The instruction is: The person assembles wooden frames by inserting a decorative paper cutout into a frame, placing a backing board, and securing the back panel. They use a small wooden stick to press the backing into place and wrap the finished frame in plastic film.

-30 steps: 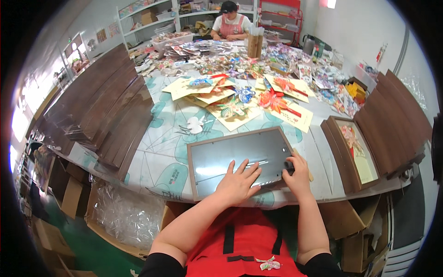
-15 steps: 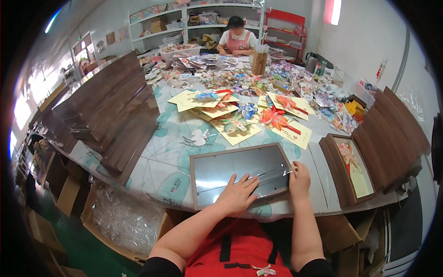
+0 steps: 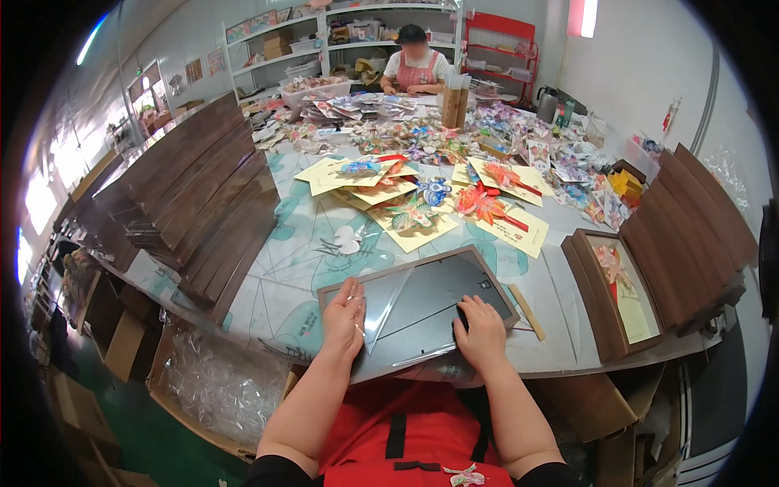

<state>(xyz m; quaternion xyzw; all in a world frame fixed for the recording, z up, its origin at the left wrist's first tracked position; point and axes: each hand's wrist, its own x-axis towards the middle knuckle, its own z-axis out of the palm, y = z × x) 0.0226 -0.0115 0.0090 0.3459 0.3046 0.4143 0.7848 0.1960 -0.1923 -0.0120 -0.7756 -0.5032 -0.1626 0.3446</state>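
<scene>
A brown picture frame (image 3: 488,276) lies tilted at the table's front edge, its black back panel (image 3: 438,286) facing up. Clear plastic film (image 3: 388,304) spans the panel's left part, with a slanting edge. At the frame's left side my left hand (image 3: 344,323) is closed on the film, fingers pressed together. My right hand (image 3: 480,331) rests on the right part of the panel, its fingers stretched out and holding nothing. Just right of the frame lies a flat tan stick (image 3: 527,312).
Stacks of brown frames stand left (image 3: 191,195) and right (image 3: 690,227). One open frame (image 3: 621,296) holds a colourful ornament. Yellow cards (image 3: 418,231) with ornaments lie ahead. A carton (image 3: 215,390) of clear plastic sits below left. A co-worker (image 3: 415,69) sits across the cluttered table.
My left hand has moved left off the panel to the film's left side. My right hand has left the right edge for the panel. The frame is more tilted, and the stick now shows.
</scene>
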